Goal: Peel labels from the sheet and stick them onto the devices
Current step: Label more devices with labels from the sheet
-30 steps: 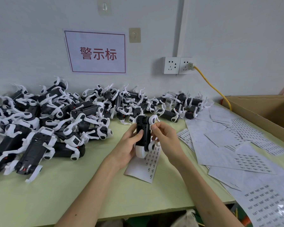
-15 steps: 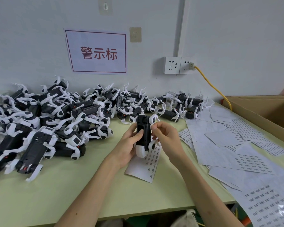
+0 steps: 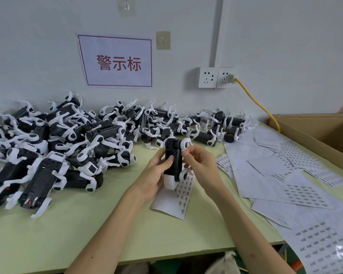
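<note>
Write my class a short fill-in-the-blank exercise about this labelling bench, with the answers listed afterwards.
1. The left hand grips a device that is black and ____.
2. The cable plugged into the wall socket is ____.
3. The characters on the wall sign are printed in ____.
4. The box at the right of the table is made of ____.
Missing words: white; yellow; red; cardboard.

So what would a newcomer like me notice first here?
Probably the big heap of black-and-white devices covering the table at left and back. Next, the single device held upright at centre between the left hand and right hand, and the label sheets strewn across the right.
</note>
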